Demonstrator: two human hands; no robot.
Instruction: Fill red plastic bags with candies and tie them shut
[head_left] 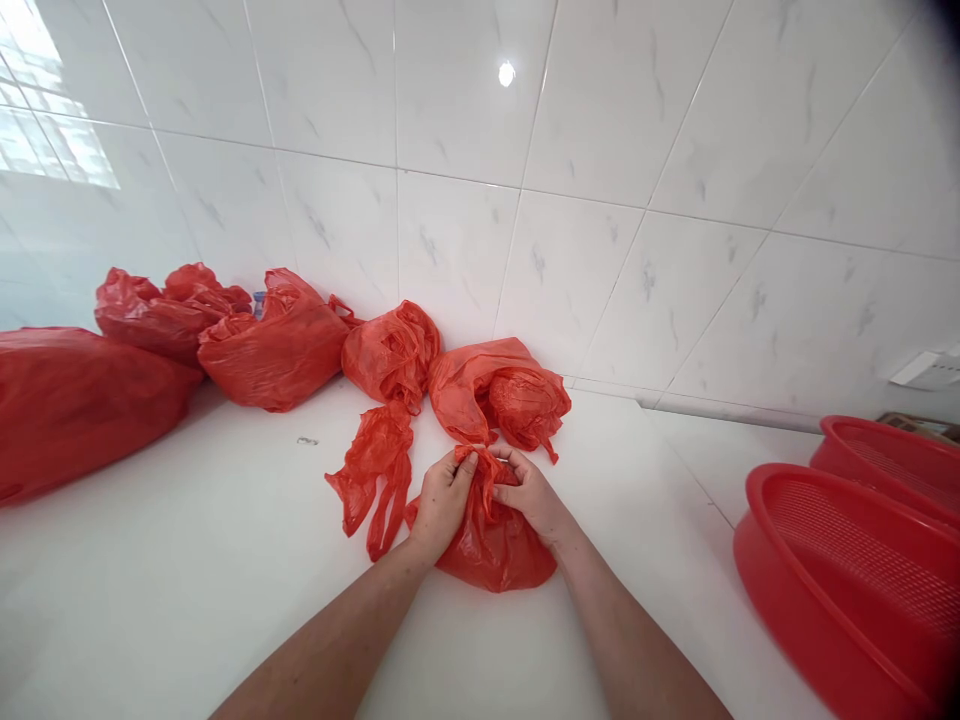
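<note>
A full red plastic bag (499, 555) rests on the white table in front of me, its top gathered up between my hands. My left hand (444, 500) pinches the bunched neck of the bag from the left, thumb on top. On the other side, my right hand (529, 495) grips the same neck with curled fingers. What the bag contains is hidden. Just left of my left hand lies a limp, crumpled red plastic bag (379, 460). Directly behind my hands sits another filled red bag (469, 385), touching the wall side.
Along the tiled wall (457, 230) stand more filled red bags (274, 350), with a large one (82, 410) at far left. Red perforated plastic baskets (780, 570) stand at the right. A white socket (930, 370) is on the wall above them.
</note>
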